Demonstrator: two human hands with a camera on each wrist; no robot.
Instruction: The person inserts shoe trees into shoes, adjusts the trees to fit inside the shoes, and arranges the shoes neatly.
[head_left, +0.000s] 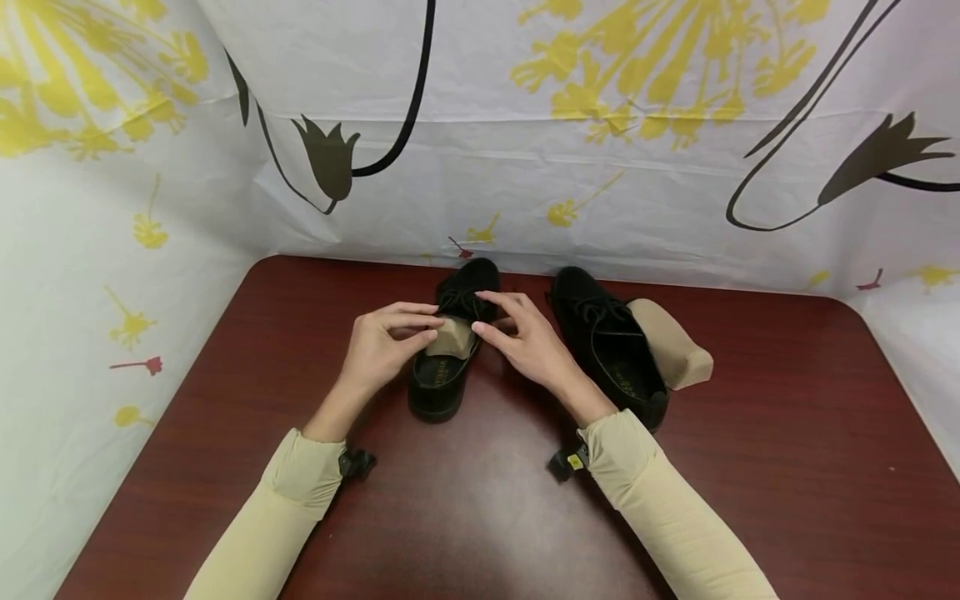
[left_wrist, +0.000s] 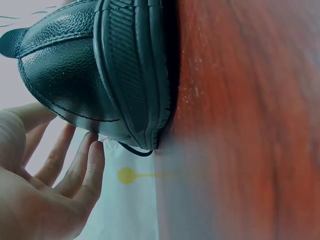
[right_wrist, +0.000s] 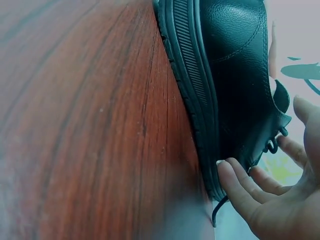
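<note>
A black lace-up leather shoe (head_left: 438, 392) lies between the two hands, toe toward the wall. A beige shoe insert (head_left: 452, 339) sits in its opening, the front part hidden inside. My left hand (head_left: 384, 346) is at the opening's left side, thumb and forefinger pinching the insert's edge. Its other fingers (left_wrist: 92, 170) extend along the shoe's side. My right hand (head_left: 531, 342) is on the other side, its thumb tip by the insert and a fingertip near the laces (head_left: 468, 302). In the right wrist view, its fingers (right_wrist: 245, 187) are spread and fairly straight beside the shoe.
A second black shoe (head_left: 577, 312) stands to the right, its insole visible. Against its right side leans another beige insert (head_left: 667, 346). Behind the dark red table (head_left: 465, 517) hangs a white patterned cloth (head_left: 480, 167). Small wrist cameras are strapped below both sleeves.
</note>
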